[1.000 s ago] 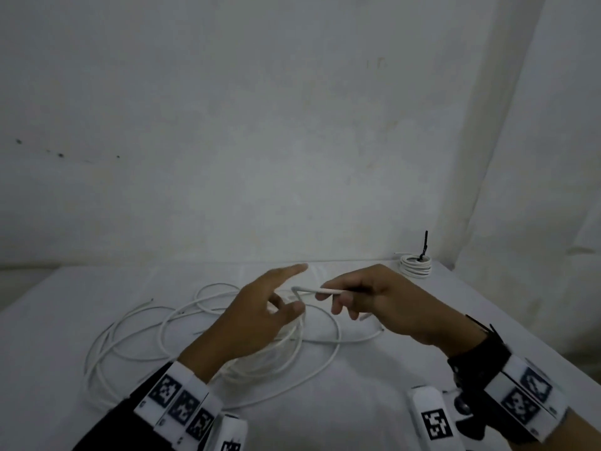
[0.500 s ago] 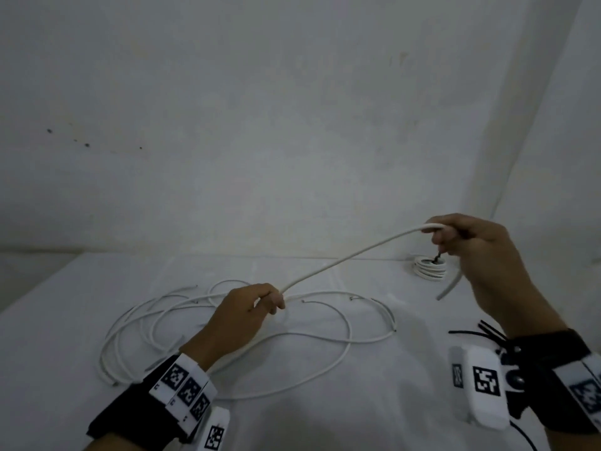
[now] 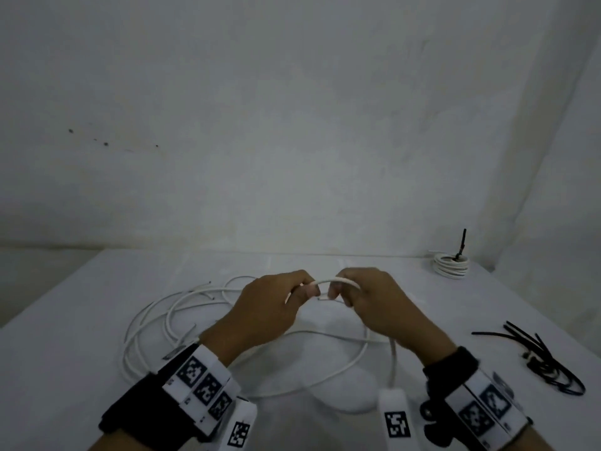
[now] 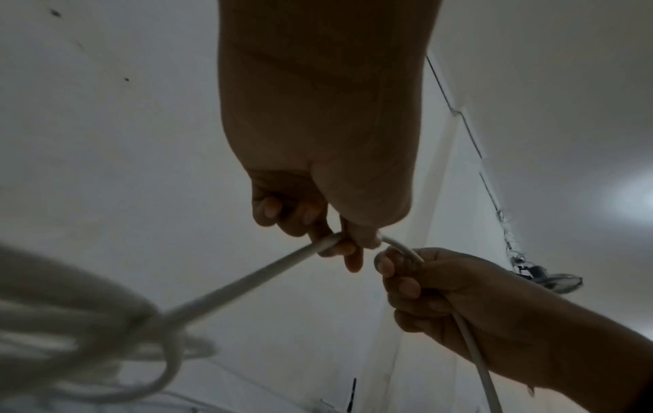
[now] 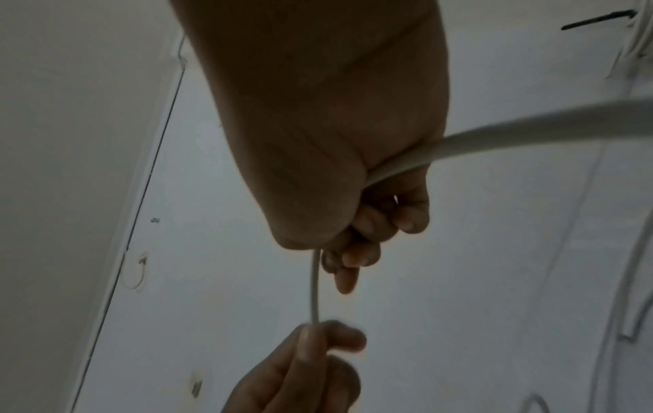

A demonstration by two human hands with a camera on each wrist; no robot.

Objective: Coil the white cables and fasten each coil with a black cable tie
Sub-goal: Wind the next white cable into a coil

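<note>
Both hands have come together mid-frame, left hand [image 3: 270, 307] and right hand [image 3: 374, 304] each gripping the cable [image 3: 331, 281], whose loose coils [image 4: 88, 349] blur in the left wrist view's lower left.

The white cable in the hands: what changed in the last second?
The right hand, raised far right half a second ago, came back beside the left hand; both now pinch the white cable in a short arch. The tied coil and black cable ties stayed put.
</note>
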